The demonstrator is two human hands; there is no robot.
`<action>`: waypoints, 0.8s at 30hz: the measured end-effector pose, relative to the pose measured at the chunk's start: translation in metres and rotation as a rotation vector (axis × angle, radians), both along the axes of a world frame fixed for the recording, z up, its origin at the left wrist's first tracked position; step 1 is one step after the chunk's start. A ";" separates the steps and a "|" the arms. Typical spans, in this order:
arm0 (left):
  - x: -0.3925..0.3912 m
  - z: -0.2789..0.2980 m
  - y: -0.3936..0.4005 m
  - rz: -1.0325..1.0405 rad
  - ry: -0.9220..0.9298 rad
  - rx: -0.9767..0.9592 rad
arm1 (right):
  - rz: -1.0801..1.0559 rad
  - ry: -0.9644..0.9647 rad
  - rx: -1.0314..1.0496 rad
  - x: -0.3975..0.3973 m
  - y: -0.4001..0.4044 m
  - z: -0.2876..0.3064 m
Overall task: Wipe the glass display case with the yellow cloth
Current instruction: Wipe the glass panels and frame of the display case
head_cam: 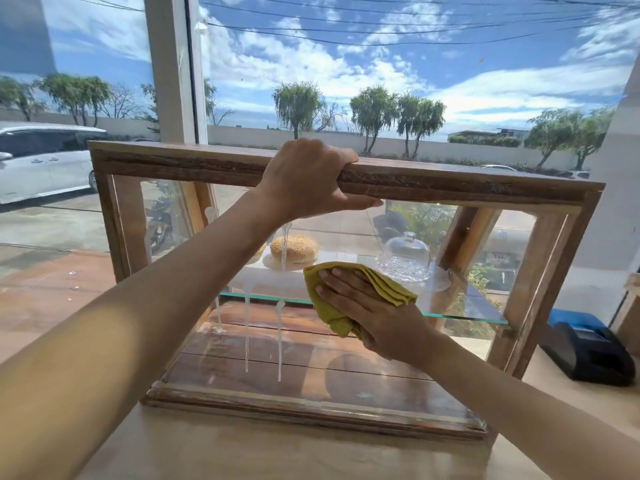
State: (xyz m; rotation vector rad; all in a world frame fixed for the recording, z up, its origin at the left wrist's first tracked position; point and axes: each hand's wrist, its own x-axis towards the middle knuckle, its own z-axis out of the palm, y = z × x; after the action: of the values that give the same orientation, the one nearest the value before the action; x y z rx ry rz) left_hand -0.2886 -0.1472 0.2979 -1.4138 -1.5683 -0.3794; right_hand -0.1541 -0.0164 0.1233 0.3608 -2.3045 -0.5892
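A wood-framed glass display case [180, 168] stands on a pale counter in front of a big window. My left hand [308, 178] grips the case's top wooden rail. My right hand [374, 313] lies flat on a folded yellow cloth [391, 285], pressing it against the front glass near the middle. White streaks of cleaning liquid [280, 341] run down the glass to the left of the cloth. Inside, a sesame bun [294, 249] on a plate and a clear glass dome [405, 254] sit on a glass shelf [467, 315].
A black and blue device [588, 351] sits on the counter to the right of the case. The pale counter [242, 452] reaches to the near edge. Behind the case a white window post [171, 67] rises, with a white car [45, 161] outside.
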 end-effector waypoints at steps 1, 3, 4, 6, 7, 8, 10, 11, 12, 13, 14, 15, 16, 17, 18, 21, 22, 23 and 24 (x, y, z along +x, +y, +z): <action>0.000 0.000 0.000 -0.008 -0.005 0.005 | 0.002 -0.021 0.005 0.001 0.000 -0.009; 0.000 -0.001 0.000 -0.018 -0.017 0.008 | 0.002 -0.061 0.009 0.002 0.001 -0.028; 0.000 -0.001 0.000 -0.022 -0.023 0.006 | -0.002 -0.069 0.013 0.003 0.001 -0.037; 0.001 -0.001 0.000 -0.025 -0.028 0.004 | -0.019 -0.078 0.027 0.005 0.000 -0.052; 0.001 -0.001 0.000 -0.021 -0.026 0.004 | -0.026 -0.095 0.031 0.007 -0.001 -0.060; 0.001 -0.001 0.000 -0.018 -0.023 0.003 | -0.032 -0.113 0.033 0.007 -0.002 -0.068; 0.000 -0.001 0.000 -0.020 -0.017 -0.002 | -0.034 -0.150 0.020 0.008 -0.001 -0.085; 0.000 -0.001 0.000 -0.023 -0.017 -0.005 | -0.029 -0.169 0.010 0.009 -0.002 -0.094; 0.000 -0.001 -0.001 -0.023 -0.016 -0.005 | -0.026 -0.185 0.001 0.011 -0.002 -0.102; 0.001 -0.001 -0.001 -0.022 -0.014 -0.002 | -0.026 -0.199 0.002 0.012 -0.003 -0.110; 0.001 0.000 -0.001 -0.020 -0.013 0.001 | -0.030 -0.210 0.017 0.014 -0.004 -0.117; 0.001 0.000 -0.001 -0.020 -0.014 0.001 | -0.038 -0.227 0.036 0.016 -0.003 -0.125; 0.002 0.000 -0.001 -0.022 -0.017 -0.003 | -0.046 -0.245 0.054 0.018 -0.003 -0.131; 0.002 0.000 -0.002 -0.021 -0.020 -0.006 | -0.048 -0.257 0.071 0.019 -0.003 -0.134; 0.003 0.000 -0.002 -0.018 -0.021 -0.007 | -0.038 -0.254 0.084 0.021 -0.003 -0.137; 0.004 0.000 -0.003 -0.010 -0.012 -0.005 | 0.072 -0.164 0.068 0.029 -0.011 -0.124; 0.004 -0.001 -0.003 -0.010 -0.009 -0.006 | 0.120 -0.118 0.041 0.033 -0.016 -0.110; 0.003 0.000 -0.003 -0.012 -0.009 -0.005 | 0.163 -0.065 0.011 0.036 -0.022 -0.092; 0.003 0.000 -0.002 -0.016 -0.012 -0.004 | 0.187 -0.003 -0.023 0.037 -0.025 -0.072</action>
State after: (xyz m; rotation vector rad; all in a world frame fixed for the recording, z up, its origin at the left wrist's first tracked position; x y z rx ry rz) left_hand -0.2854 -0.1497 0.2979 -1.4303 -1.5693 -0.3955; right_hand -0.1166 -0.0418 0.0516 0.5593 -2.2474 -0.4689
